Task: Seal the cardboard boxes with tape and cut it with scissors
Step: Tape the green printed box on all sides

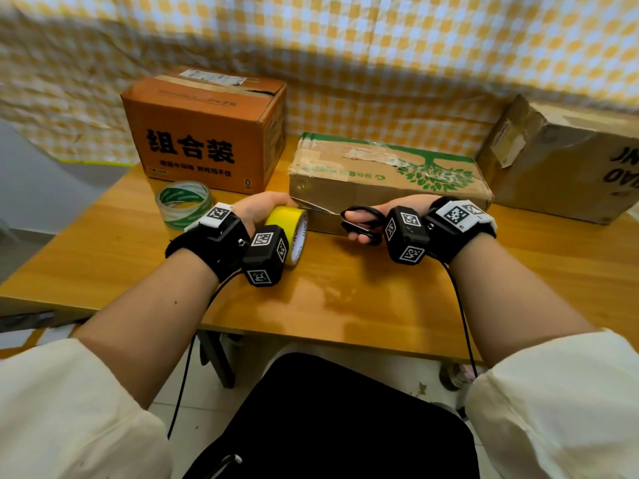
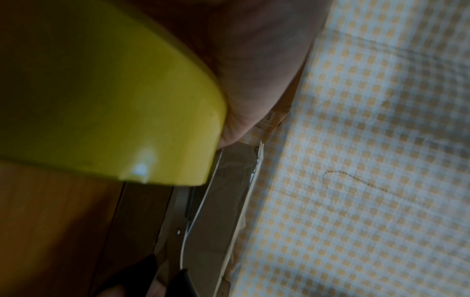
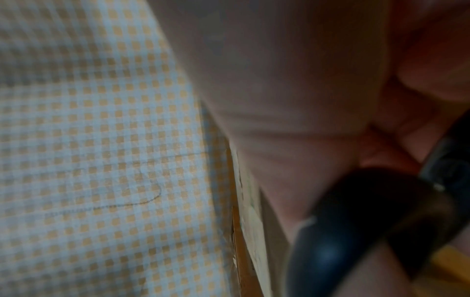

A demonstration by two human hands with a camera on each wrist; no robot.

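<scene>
On the bench (image 1: 345,305) I see my left hand (image 1: 257,209) wrapped around the yellow tape roll (image 1: 288,224) just in front of the long green-printed box (image 1: 387,178). To its right, my right hand (image 1: 390,216) grips the black scissors (image 1: 359,221) (blades parted, tips toward the roll) across the stretched tape.

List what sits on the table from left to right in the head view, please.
Green-printed tape roll → yellow tape roll in the left hand → scissors in the right hand → brown box.
</scene>
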